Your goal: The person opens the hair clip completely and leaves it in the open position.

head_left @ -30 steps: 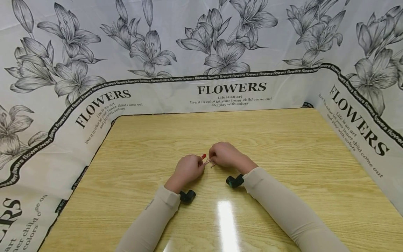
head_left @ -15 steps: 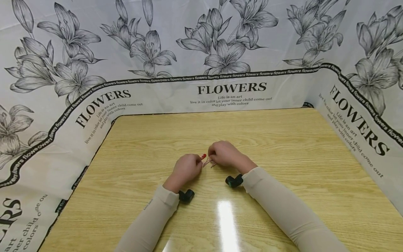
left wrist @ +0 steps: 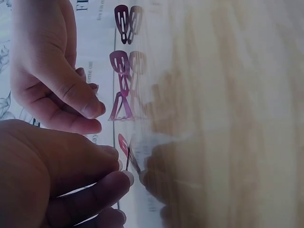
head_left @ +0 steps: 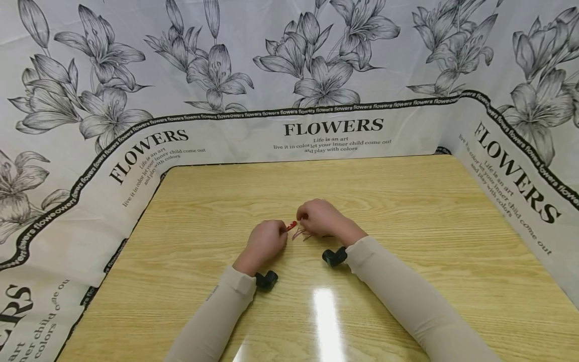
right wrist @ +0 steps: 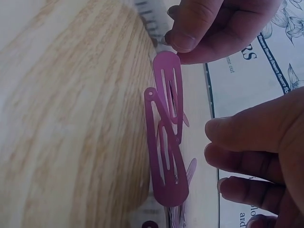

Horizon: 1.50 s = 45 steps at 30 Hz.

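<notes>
My left hand (head_left: 266,241) pinches one end of a red snap hair clip (head_left: 291,226) between thumb and forefinger, just above the table. The same clip (left wrist: 124,144) stands out from the fingertips in the left wrist view. Close by on the right, my right hand (head_left: 318,217) has loosely bent fingers with nothing visible between them. Several pink snap hair clips (head_left: 298,233) lie on the table between and below the hands. In the right wrist view, two pink clips (right wrist: 172,190) overlap, apart from the right fingertips (right wrist: 216,130).
A dark hair clip (left wrist: 122,23) lies beyond the pink ones in the left wrist view. The wood-grain table (head_left: 217,201) is bordered by a white flower-printed cloth (head_left: 244,136). Dark wrist cameras (head_left: 334,257) sit beneath both sleeves.
My left hand has drawn slightly left with the red clip, showing more of it. My right hand has shifted slightly left and away from me. The pink clips look unmoved.
</notes>
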Tool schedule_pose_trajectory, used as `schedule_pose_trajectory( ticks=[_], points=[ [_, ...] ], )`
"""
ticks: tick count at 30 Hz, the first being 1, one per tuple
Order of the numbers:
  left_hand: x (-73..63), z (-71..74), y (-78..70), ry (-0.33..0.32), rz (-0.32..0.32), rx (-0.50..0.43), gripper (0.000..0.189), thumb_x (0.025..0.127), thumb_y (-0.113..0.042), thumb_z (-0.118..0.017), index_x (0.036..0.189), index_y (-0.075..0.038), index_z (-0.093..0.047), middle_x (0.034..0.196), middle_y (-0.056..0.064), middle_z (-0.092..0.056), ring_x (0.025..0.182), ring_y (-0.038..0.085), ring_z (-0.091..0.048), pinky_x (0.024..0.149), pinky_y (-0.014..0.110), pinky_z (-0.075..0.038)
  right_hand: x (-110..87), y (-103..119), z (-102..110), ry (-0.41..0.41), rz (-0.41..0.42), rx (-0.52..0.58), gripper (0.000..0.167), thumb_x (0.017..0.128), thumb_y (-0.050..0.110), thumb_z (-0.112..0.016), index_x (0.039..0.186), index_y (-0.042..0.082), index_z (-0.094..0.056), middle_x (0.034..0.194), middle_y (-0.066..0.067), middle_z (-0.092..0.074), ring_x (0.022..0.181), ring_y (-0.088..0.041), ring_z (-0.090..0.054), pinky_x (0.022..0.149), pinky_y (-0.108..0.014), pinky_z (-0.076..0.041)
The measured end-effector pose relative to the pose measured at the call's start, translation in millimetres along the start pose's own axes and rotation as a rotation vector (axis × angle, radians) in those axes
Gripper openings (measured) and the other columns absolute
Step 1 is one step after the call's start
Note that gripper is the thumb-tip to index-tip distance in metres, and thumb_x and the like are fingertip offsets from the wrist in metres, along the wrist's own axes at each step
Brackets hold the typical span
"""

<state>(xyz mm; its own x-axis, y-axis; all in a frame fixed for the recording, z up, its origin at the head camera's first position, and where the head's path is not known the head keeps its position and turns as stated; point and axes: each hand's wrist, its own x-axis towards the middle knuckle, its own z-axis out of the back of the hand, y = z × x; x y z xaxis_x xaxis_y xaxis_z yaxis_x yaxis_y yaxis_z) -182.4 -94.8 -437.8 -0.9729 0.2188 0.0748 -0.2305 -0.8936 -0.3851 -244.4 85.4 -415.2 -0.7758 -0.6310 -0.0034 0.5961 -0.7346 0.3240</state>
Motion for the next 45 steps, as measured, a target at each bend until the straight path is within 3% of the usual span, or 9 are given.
schedule_pose_trajectory(
  ticks=[12,29,45],
  points=[
    [3.8,-0.6,6.4,-0.026,0.016,0.005,0.015,0.092,-0.014,-0.059,0.09,-0.01,-0.074,0.086,0.004,-0.072,0.074,0.018,-0.066,0.067,0.034,-0.053,7.5,2,0,0.026,-0.011,-0.011,0.018,0.09,0.012,-0.058,0.098,0.014,-0.074,0.097,-0.001,-0.072,0.089,-0.02,-0.064,0.083,-0.038,-0.051],
    [7.9,1.8,10.2,0.04,0.067,-0.093,0.01,0.089,-0.013,-0.064,0.084,-0.008,-0.072,0.079,0.004,-0.069,0.064,0.013,-0.057,0.06,0.028,-0.048,18.3,1,-5,0.071,0.003,-0.03,0.014,0.088,0.013,-0.061,0.091,0.017,-0.074,0.088,0.003,-0.07,0.08,-0.015,-0.06,0.079,-0.035,-0.05],
    [12.7,2.2,9.4,0.063,0.078,-0.076,0.01,0.088,-0.012,-0.063,0.082,-0.009,-0.07,0.076,0.002,-0.066,0.062,0.014,-0.054,0.058,0.026,-0.044,22.0,4,-2,0.097,0.012,-0.057,0.011,0.089,0.015,-0.064,0.093,0.016,-0.074,0.09,0.002,-0.07,0.084,-0.016,-0.061,0.084,-0.037,-0.05]
  ],
)
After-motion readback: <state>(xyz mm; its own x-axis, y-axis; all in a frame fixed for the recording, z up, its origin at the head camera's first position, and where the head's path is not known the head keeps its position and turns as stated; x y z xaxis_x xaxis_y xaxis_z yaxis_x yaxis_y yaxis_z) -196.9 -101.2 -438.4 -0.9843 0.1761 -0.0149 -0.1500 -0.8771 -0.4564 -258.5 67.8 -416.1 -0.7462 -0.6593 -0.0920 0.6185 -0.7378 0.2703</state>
